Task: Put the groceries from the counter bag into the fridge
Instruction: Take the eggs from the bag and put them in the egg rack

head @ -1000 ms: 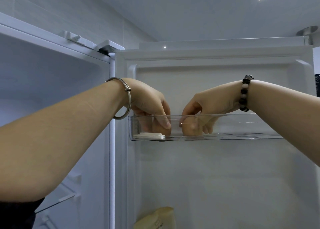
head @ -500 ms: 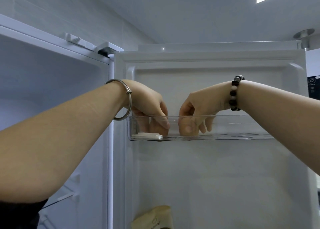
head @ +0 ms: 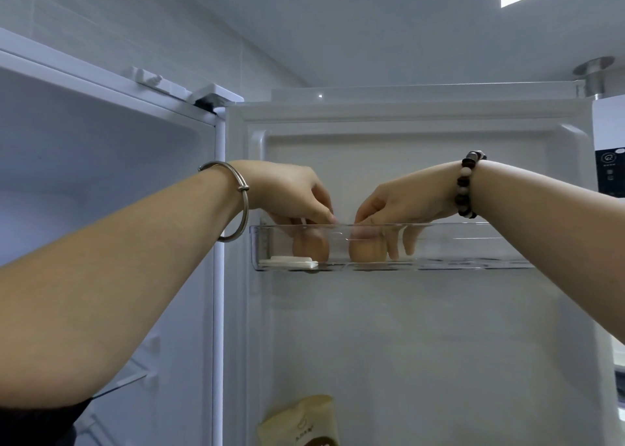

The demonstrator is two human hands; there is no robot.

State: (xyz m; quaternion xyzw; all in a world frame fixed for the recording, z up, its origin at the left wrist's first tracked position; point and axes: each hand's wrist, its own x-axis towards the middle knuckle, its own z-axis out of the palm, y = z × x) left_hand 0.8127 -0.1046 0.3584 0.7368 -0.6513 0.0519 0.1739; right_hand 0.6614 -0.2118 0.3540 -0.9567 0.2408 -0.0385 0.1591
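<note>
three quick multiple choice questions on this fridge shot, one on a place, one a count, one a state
1. Where do the eggs lie? A on a counter B in the clear door shelf C in a drawer
2. How many eggs show? A one B two C four
3. The fridge door is A open B shut C taken off
1 B: both sit behind its clear wall. 2 B: one below the left hand, one below the right hand. 3 A: its inner side faces the camera.
</note>
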